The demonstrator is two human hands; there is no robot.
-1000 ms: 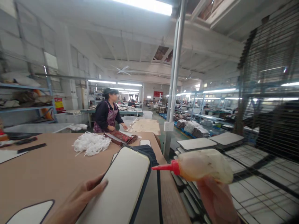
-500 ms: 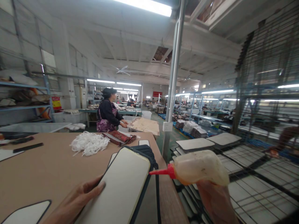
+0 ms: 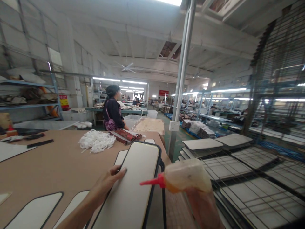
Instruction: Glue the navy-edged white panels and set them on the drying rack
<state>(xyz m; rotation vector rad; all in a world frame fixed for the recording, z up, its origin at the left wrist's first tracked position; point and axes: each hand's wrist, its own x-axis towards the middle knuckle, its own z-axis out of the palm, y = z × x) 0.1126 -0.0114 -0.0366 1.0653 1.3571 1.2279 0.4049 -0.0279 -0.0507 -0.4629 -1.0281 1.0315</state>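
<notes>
My left hand (image 3: 110, 182) grips the left edge of a long white panel (image 3: 133, 181) with rounded corners and a dark border, its thumb lying on the white face. A thin yellowish line runs along the panel's edge at the upper right. My right hand (image 3: 202, 203) is wrapped round a translucent squeeze bottle (image 3: 188, 175) with amber liquid inside. The bottle lies on its side, and its red nozzle (image 3: 151, 182) points left over the panel's face; whether the tip touches it I cannot tell. Other dark-edged white panels (image 3: 121, 156) lie beneath and behind this one.
White cord (image 3: 96, 141) lies heaped on the brown table (image 3: 59, 165), beside dark red patterned fabric (image 3: 127, 136). More white panels (image 3: 39, 211) are at the near left. On the right stand wire racks (image 3: 259, 178) bearing panels. A metal post (image 3: 182, 70) rises past the table; a co-worker (image 3: 111, 109) stands beyond.
The red nozzle has gone from the panel's upper right edge to over its face, further left and slightly lower. My view has shifted a little. The co-worker's arms are now lower.
</notes>
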